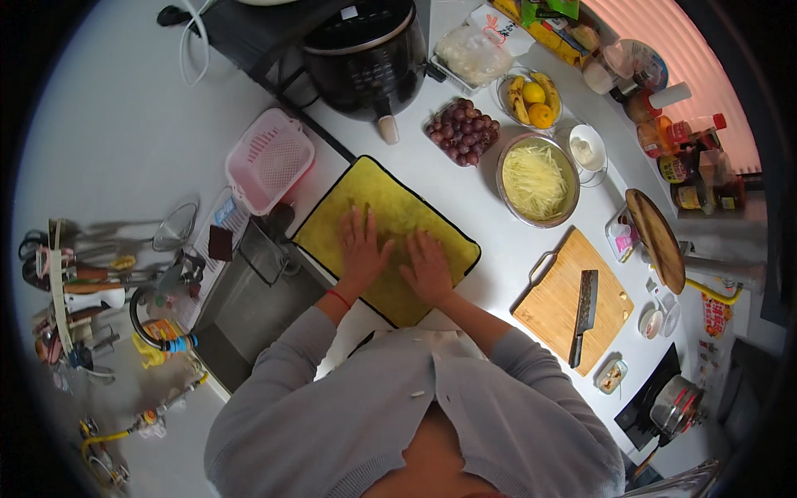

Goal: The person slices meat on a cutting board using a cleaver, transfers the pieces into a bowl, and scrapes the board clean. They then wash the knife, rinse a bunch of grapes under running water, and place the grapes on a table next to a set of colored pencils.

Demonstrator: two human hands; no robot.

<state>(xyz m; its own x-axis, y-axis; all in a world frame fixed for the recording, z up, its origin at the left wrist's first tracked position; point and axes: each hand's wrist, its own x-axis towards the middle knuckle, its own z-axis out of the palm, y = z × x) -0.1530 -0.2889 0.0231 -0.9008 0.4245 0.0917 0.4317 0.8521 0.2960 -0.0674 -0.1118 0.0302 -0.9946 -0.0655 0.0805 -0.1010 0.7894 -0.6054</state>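
A yellow cloth (pixel 380 187) with a dark border is spread flat on the white counter in front of me. My left hand (pixel 361 252) lies palm down on its left part, fingers apart and pointing away from me. On the cloth's right part rests my right hand (pixel 428 264), also palm down with the fingers spread. Neither hand grips anything. To the right of the cloth, a cleaver-like kitchen knife (pixel 585 311) lies on a wooden cutting board (pixel 548 292). Beyond the board stands a metal bowl (pixel 503 187) of pale shredded vegetable (pixel 535 180).
A sink (pixel 249 324) opens at the left, with a pink colander (pixel 271 162) behind it. A black electric cooker (pixel 367 68) stands at the back near red grapes (pixel 464 131) and a fruit bowl (pixel 507 115). Sauce bottles (pixel 660 140) and a pot (pixel 675 404) are on the right.
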